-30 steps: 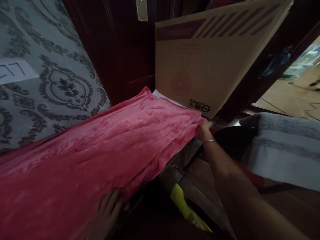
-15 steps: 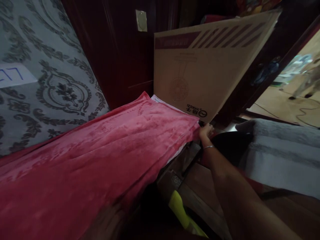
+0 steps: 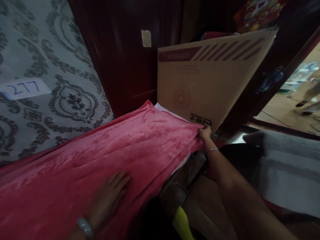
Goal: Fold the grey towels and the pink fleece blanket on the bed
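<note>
A red plush blanket lies spread over a long flat surface from the lower left to the middle. A white layer shows under its far and right edges. My right hand, with a thin bracelet at the wrist, is closed on the blanket's far right corner. Resting on the blanket nearer to me is my left hand, flat with its fingers stretched out and a silver band on the wrist. It holds nothing.
A large cardboard box stands behind the blanket's far end, before a dark red door. Patterned wallpaper bearing a paper marked 277 is at left. Grey-white fabric lies at right; a yellow-green object is below.
My left hand has come up from the bottom edge onto the blanket. My right hand keeps hold of the corner. The view has shifted slightly, so the room sits lower and further right.
</note>
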Motion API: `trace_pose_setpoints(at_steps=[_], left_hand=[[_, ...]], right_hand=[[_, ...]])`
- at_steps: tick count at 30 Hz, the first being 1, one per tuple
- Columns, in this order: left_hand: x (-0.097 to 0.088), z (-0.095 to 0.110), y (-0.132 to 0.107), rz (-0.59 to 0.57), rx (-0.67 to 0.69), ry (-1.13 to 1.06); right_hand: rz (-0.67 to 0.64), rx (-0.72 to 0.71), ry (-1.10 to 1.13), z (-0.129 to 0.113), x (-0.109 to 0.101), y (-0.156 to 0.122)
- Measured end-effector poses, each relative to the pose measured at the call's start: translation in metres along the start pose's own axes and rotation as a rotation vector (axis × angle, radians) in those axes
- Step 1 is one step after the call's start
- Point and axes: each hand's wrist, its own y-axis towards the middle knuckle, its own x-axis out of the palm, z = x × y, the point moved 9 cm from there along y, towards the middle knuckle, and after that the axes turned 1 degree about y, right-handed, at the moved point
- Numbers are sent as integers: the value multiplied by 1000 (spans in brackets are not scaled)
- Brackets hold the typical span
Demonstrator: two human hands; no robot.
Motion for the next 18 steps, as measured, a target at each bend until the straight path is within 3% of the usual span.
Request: trace_pose_setpoints(at_steps=[5,7,9,12,14,16,18], left_hand=[[21,4,-1,18,27,-5],[20,7,-5,61,33,11],[16,10,-6,86,31,22],[4,13,-3,102,34,-6],[-7,4,2,102,12,-53],[-18,-21,8,103,-60,-93],[-29,-60,12,125,-179,-95]], right_hand=[[27,22,-56,1,-5,-6],[50,-33,-80,-12,-4,-5],[21,-164,-81,-40,9,-3],[-114,-360,-49,-94,51,0],[-202,-413,-33,-125,85,2],[-280,-434,-29,-150,119,5],[-343,-436,-37,-168,148,9]])
